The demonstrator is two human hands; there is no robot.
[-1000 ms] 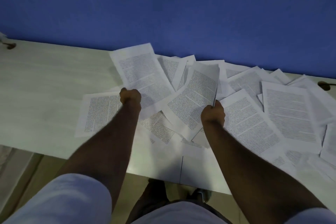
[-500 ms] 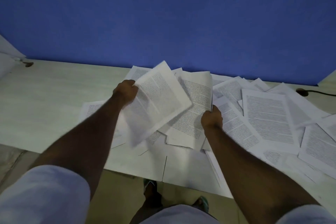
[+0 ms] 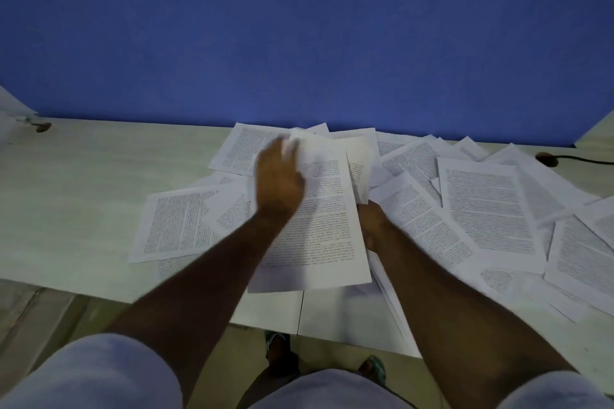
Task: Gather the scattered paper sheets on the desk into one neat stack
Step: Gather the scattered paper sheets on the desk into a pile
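Since half a second ago we see the sheet that our left hand (image 3: 279, 183) was carrying now laid flat on top of the small stack (image 3: 319, 226) in the middle of the desk (image 3: 83, 183), and that hand has let go of the edge it gripped and moved across the page. Starting from the biggest thing, the desk runs pale along the blue wall (image 3: 299, 26), and most of its right half is covered by the scattered sheets (image 3: 488, 209), overlapping at all angles and reaching the near edge. Two more loose pages lie to the left of the stack, the nearer one (image 3: 172, 226) slightly skewed and the farther one (image 3: 249, 149) close to the wall. The stack itself is only a few sheets thick as far as we can tell, and its corners do not line up. Our left hand lies over its upper left part with the fingers stretched forward; motion blur hides whether they are spread or together. Our right hand (image 3: 373, 226) is at the stack's right edge, mostly hidden behind the paper, and appears to grip that edge, though we cannot tell how the fingers lie. We judge the job barely begun: a handful of pages gathered, well over a dozen left to collect, then squaring up.
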